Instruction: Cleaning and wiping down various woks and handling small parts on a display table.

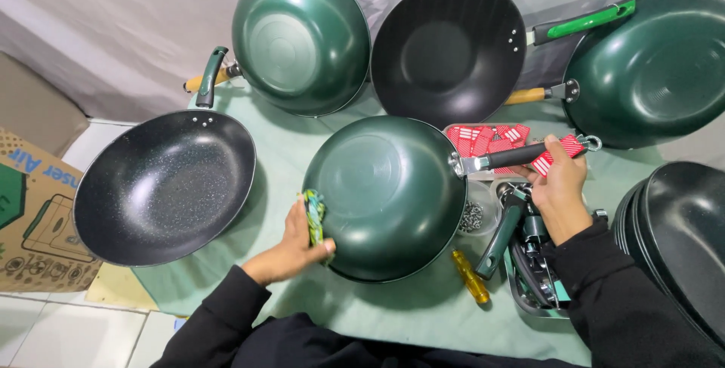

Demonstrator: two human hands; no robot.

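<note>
Pale green cloth (393, 307) is covering the worktable. At left, a black speckled pan (162, 187) is lying face up. The left hand (291, 247) is pinching a green cloth pad (314, 215) against the upturned green wok (385, 196), apparently mid-wipe. The right hand (560, 187) is gripping its black handle (513, 158). Continuing probably calls for steadying the handle while rubbing across the wok's base.

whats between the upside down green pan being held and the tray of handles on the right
In the head view, a small clear tub of screws sits between the overturned green pan and the tray of handles, with a yellow screwdriver lying just below it.
</note>
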